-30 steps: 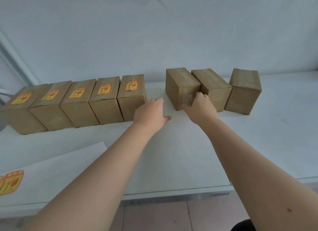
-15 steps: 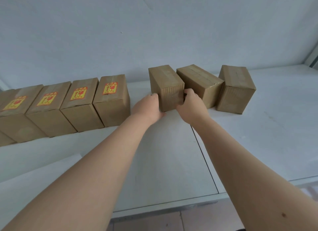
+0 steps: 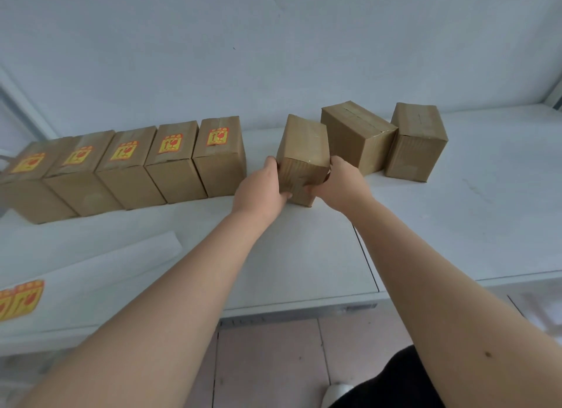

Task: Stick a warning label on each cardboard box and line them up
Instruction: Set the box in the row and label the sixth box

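White table (image 3: 456,225) against pale wall (image 3: 273,58), tiled floor (image 3: 267,365) below — left hand (image 3: 258,190), right hand (image 3: 345,185) grip clasping plain box (image 3: 304,143).

**A:** How is the light?

**B:** Soft and even, with a cool bluish cast over the wall (image 3: 273,58) and the counter (image 3: 456,225). Where it comes from I cannot tell.

**A:** Shadows?

**B:** Faint ones only. There is a thin dark line under the row of labelled boxes (image 3: 170,170) and a little dimness below the held box (image 3: 304,152). Its tape carries a weak sheen.

**A:** Is it sharp?

**B:** The middle is, fairly. The label sheet (image 3: 91,274) at lower left is smeared, and the lower right corner is blurred.

**A:** Any distortion?

**B:** Wide-angle. The counter's front edge bows, the row of boxes curves, and the forearms (image 3: 182,301) swell toward the bottom edge.
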